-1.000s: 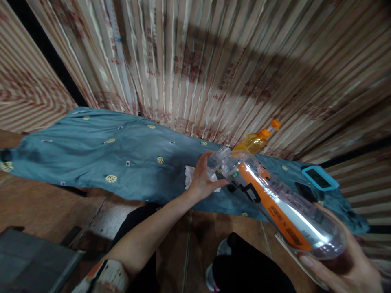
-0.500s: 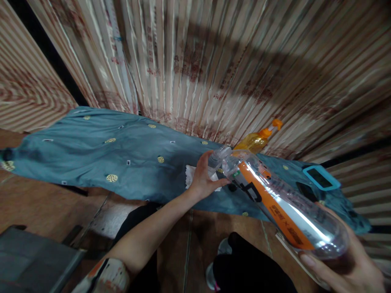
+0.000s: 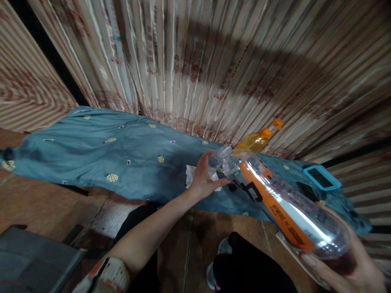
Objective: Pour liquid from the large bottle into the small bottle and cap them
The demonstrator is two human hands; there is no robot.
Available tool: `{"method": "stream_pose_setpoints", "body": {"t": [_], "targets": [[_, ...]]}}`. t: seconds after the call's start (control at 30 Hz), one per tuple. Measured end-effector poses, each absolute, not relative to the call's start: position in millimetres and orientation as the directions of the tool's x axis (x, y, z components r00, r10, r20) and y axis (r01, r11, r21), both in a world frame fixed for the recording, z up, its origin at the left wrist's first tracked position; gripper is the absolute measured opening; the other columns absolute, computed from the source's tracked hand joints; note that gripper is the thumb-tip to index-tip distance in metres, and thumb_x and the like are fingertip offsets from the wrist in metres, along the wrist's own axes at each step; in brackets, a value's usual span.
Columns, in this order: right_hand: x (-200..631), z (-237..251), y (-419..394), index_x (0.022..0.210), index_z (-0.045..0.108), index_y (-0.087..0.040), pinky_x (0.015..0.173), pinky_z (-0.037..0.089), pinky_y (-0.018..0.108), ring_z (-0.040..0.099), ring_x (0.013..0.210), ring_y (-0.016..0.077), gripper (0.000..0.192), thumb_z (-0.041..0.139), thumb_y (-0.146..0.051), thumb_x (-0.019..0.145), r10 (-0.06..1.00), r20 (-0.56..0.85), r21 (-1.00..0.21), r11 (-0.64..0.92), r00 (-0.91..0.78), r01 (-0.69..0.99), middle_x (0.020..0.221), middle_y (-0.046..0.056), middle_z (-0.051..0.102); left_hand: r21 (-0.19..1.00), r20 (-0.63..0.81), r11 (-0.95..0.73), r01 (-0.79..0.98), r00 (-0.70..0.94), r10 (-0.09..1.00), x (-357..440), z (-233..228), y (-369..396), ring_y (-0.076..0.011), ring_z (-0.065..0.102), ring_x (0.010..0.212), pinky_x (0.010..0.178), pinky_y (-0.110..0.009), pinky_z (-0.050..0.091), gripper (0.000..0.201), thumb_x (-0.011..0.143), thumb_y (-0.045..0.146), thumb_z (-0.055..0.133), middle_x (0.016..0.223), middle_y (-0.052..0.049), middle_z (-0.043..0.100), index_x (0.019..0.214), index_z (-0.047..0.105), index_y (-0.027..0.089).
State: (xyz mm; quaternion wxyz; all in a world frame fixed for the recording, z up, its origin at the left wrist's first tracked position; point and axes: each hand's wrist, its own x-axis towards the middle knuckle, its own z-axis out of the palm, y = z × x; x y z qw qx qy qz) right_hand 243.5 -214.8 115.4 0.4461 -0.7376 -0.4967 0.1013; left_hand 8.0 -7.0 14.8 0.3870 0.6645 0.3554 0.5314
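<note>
The clear bottle (image 3: 281, 203) lies tilted, its long axis running from the right hand (image 3: 345, 270) cupping its base up-left to the neck, where the left hand (image 3: 202, 177) curls its fingers (image 3: 218, 184) (cap itself indistinct), above the blue cloth (image 3: 106, 154).

Right hand (image 3: 348, 270) cut off at lower right corner; clear bottle (image 3: 284, 203) label print blurred, unreadable; its base hides the fingers.
</note>
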Motion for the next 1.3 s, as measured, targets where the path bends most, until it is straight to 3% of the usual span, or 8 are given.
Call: {"method": "stream_pose_setpoints", "body": {"t": [0.1,0.23,0.53,0.77,0.93,1.3], "targets": [[251,115,-216,0.142,0.061,-0.024,0.103,0.054,0.035,0.060,0.128,0.0323,0.090,0.091,-0.057,0.064,0.841,0.297,-0.743,-0.093,0.452,0.662,0.140,0.006,0.060,0.894,0.426,-0.444,0.064,0.184,0.886,8,16,-8,-0.0402,0.046,0.144,0.121,-0.064,0.035,0.105,0.064,0.060,0.090,0.151,-0.019,0.048,0.147,0.037,0.023],[265,111,-216,0.141,0.062,-0.025,0.097,0.058,0.035,0.064,0.121,0.0336,0.093,0.096,-0.051,0.058,0.878,0.264,-0.747,-0.076,0.400,0.660,0.138,0.006,0.062,0.894,0.427,-0.444,0.062,0.182,0.886,8,15,-8,-0.0403,0.046,0.144,0.120,-0.064,0.035,0.105,0.064,0.057,0.091,0.152,-0.018,0.049,0.148,0.037,0.025],[275,106,-219,0.144,0.060,-0.026,0.096,0.058,0.030,0.064,0.122,0.0310,0.090,0.094,-0.047,0.064,0.891,0.299,-0.721,-0.023,0.341,0.693,0.140,0.005,0.061,0.896,0.419,-0.437,0.075,0.181,0.890,9,14,-6,-0.0394,0.046,0.144,0.121,-0.063,0.036,0.105,0.064,0.058,0.091,0.151,-0.019,0.049,0.147,0.037,0.022],[262,110,-216,0.141,0.062,-0.025,0.102,0.053,0.037,0.061,0.126,0.0353,0.097,0.095,-0.051,0.054,0.854,0.256,-0.796,-0.079,0.452,0.600,0.141,0.007,0.060,0.901,0.415,-0.430,0.057,0.178,0.892,9,16,-7,-0.0390,0.045,0.145,0.121,-0.062,0.035,0.104,0.064,0.056,0.091,0.151,-0.018,0.048,0.146,0.037,0.023],[224,122,-215,0.144,0.059,-0.024,0.110,0.047,0.038,0.056,0.132,0.0342,0.092,0.089,-0.058,0.065,0.819,0.251,-0.806,-0.118,0.515,0.580,0.143,0.007,0.057,0.894,0.432,-0.446,0.048,0.177,0.884,9,15,-7,-0.0400,0.045,0.145,0.122,-0.064,0.034,0.105,0.064,0.059,0.090,0.151,-0.019,0.048,0.146,0.037,0.023],[248,112,-216,0.142,0.061,-0.026,0.107,0.048,0.036,0.057,0.130,0.0346,0.095,0.095,-0.050,0.056,0.843,0.249,-0.808,-0.092,0.477,0.582,0.142,0.006,0.059,0.892,0.437,-0.450,0.042,0.178,0.882,10,14,-7,-0.0388,0.045,0.144,0.121,-0.062,0.035,0.104,0.065,0.059,0.090,0.151,-0.018,0.048,0.146,0.036,0.023]]}}
